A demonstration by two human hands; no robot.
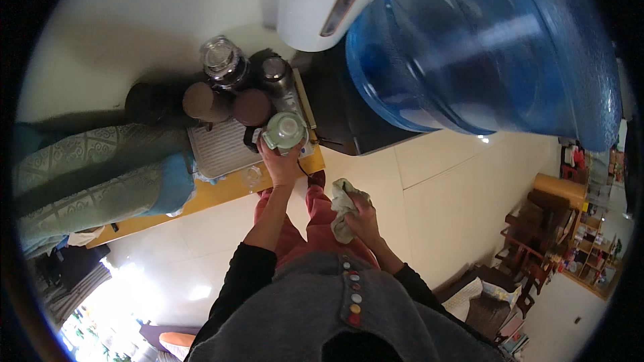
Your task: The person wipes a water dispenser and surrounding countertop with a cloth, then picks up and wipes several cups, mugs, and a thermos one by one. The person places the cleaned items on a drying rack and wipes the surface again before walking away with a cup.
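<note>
My left hand [283, 165] grips a bottle with a pale green lid [285, 131] near the end of a yellow wooden bench top. Out over the floor, my right hand [363, 218] holds a crumpled pale green cloth [343, 208]. Behind the green-lidded bottle are a dark reddish round-lidded container [252, 107], a brown-lidded container [201, 102], a metal-capped flask [275, 69] and a clear glass jar [222, 55]. A light ribbed tray [224, 148] lies left of the bottle, and a small clear glass [252, 176] stands at the bench's front edge.
A large blue water jug [468, 50] and a white appliance [312, 5] loom at the upper right, over a black surface [352, 105]. Patterned sofa cushions [100, 161] lie at left on the yellow wood [216, 198]. Dark wooden furniture [533, 231] stands far right.
</note>
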